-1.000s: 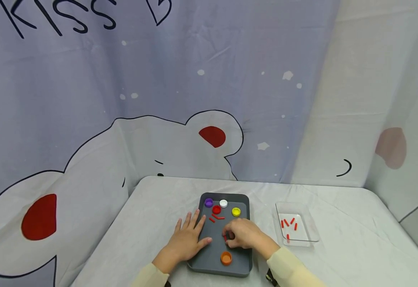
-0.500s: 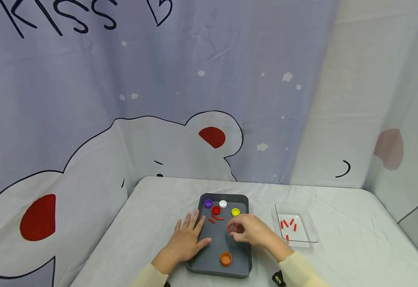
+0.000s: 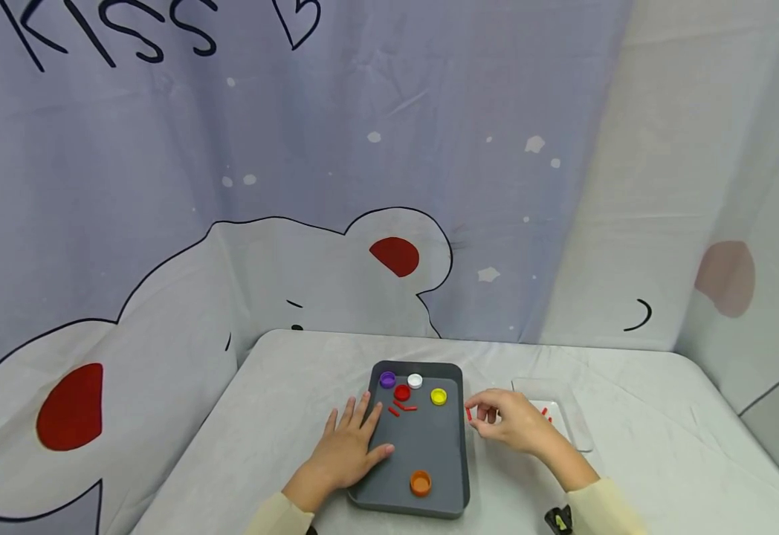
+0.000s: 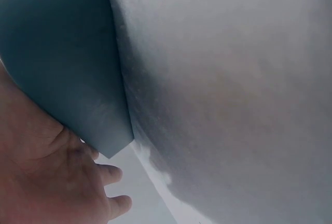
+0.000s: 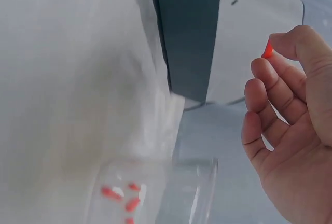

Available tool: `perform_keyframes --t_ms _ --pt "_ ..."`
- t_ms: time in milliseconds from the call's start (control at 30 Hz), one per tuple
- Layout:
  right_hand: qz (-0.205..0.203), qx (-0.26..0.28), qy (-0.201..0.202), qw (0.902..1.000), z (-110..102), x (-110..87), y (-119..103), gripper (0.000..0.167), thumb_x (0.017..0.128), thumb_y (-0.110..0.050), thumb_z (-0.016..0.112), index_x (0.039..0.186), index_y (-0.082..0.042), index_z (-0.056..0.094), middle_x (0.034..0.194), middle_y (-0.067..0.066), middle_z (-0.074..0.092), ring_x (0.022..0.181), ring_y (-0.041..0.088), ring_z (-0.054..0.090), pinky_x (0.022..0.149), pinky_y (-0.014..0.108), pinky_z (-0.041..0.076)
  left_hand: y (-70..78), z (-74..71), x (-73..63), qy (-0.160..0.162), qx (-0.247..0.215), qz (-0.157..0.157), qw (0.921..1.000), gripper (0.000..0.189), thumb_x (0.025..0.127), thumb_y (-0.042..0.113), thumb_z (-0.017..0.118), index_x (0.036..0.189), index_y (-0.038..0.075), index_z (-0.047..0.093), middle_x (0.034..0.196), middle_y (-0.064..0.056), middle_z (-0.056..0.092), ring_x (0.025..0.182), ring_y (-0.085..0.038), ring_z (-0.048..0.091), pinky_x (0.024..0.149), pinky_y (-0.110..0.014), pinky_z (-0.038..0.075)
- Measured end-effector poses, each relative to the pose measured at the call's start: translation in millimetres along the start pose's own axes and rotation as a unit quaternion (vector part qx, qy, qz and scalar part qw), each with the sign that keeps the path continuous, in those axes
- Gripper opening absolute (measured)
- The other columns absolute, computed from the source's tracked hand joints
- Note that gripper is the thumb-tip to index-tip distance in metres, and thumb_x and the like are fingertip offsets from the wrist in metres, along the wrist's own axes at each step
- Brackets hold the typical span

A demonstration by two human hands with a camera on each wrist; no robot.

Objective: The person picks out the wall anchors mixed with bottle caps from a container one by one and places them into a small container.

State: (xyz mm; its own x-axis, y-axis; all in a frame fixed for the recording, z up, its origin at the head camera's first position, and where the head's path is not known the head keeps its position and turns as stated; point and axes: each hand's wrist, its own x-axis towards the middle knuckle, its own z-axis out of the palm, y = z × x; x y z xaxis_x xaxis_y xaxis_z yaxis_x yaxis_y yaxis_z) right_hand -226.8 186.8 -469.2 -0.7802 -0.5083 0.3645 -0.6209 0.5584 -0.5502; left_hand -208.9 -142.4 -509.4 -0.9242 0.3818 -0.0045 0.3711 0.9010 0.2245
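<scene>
My right hand (image 3: 511, 422) pinches a small red stick (image 3: 468, 414) between thumb and index finger, just beyond the right edge of the grey tray (image 3: 423, 446). In the right wrist view the red stick (image 5: 267, 49) shows between the fingertips. My left hand (image 3: 347, 449) lies with fingers spread over the tray's left rim; its palm (image 4: 46, 172) is beside the tray wall in the left wrist view. On the tray are several red sticks (image 3: 405, 406), an orange cap (image 3: 420, 483) near the front, and purple (image 3: 387, 380), white (image 3: 415, 381), red (image 3: 401, 392) and yellow caps (image 3: 438, 397) at the back.
A clear plastic box (image 3: 580, 427) stands to the right of the tray, partly hidden behind my right hand, with red sticks (image 5: 132, 203) inside. White cloth (image 3: 282, 386) covers the table. A printed curtain (image 3: 336, 148) hangs behind it.
My right hand has lifted a red stick from the middle of the tray and moved right, past the tray's edge toward the clear box. The left hand has stayed in place.
</scene>
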Motion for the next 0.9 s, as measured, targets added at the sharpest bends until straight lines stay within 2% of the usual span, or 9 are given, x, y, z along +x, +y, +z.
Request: perform_keyframes --t_ms 233,500,733,900 --pt "0.033 0.002 0.013 0.9994 -25.9 -18.5 10.9 0.019 0.086 -0.006 0.076 0.103 -0.014 0.075 0.077 -0.016 0.060 0.069 0.000 0.052 0.060 0.024 0.048 1.3 -0.7 -1.5 0.001 -0.001 0.001 1.0000 0.079 0.100 0.060 0.050 0.159 0.011 0.034 0.167 -0.018 0.020 0.152 -0.045 0.019 0.118 -0.067 0.016" --pt "0.008 -0.013 0.054 0.9984 -45.2 -40.4 26.3 0.025 0.080 0.002 0.077 0.101 -0.012 0.075 0.076 -0.017 0.060 0.069 -0.003 0.051 0.058 0.023 0.047 2.3 -1.8 -2.3 -0.001 0.001 0.001 1.0000 0.079 0.100 0.060 0.049 0.159 0.011 0.034 0.167 -0.018 0.020 0.152 -0.045 0.019 0.118 -0.067 0.017" --pt "0.025 -0.031 0.065 0.9971 -58.7 -56.4 34.5 0.023 0.079 0.003 0.077 0.100 -0.008 0.075 0.078 -0.020 0.060 0.071 -0.002 0.052 0.061 0.025 0.047 2.3 -1.8 -2.0 0.001 -0.001 0.001 1.0000 0.078 0.100 0.060 0.049 0.159 0.011 0.034 0.167 -0.017 0.020 0.152 -0.045 0.019 0.118 -0.067 0.016" --pt "0.031 -0.042 0.071 0.9961 -65.4 -66.7 41.1 0.024 0.079 0.002 0.076 0.098 -0.011 0.075 0.077 -0.021 0.059 0.070 -0.002 0.052 0.061 0.024 0.047 1.7 -1.9 -1.2 0.006 0.002 0.002 1.0000 0.078 0.100 0.060 0.050 0.159 0.011 0.035 0.167 -0.018 0.021 0.152 -0.045 0.020 0.118 -0.067 0.017"
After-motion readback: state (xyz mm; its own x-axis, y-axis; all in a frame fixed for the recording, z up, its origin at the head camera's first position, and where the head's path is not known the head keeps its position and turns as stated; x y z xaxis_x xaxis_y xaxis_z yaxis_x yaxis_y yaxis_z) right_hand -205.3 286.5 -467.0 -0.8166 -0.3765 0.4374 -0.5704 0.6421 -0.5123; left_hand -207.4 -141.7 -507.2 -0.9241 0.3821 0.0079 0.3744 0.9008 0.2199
